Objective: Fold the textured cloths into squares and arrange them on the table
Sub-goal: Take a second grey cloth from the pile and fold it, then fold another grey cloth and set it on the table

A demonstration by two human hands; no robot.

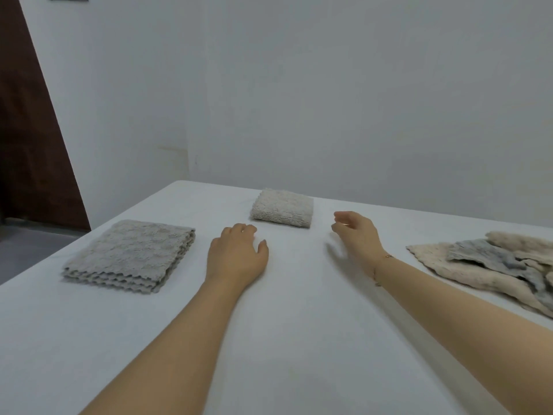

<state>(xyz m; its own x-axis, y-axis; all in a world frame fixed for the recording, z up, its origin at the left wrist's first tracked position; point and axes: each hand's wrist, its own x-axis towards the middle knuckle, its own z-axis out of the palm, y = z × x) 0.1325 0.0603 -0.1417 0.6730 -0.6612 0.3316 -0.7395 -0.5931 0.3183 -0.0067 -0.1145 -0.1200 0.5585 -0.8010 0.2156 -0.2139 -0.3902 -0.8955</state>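
On the white table (299,339), the left hand (236,256) and right hand (356,235) hold nothing, fingers loosely curled, near the small folded beige textured cloth (282,208) at the far edge. The folded grey textured cloth (131,254) lies by the left edge. The pile of unfolded beige and grey cloths (490,265) is cut off at the right edge.

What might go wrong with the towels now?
The right hand will likely reach for the loose pile next; those cloths overlap, so pulling one may drag others toward the table edge nearby. The beige square lies just ahead of both hands, so the left hand might bump it and open the fold. The grey square has wavy stacked edges that may slip if nudged.
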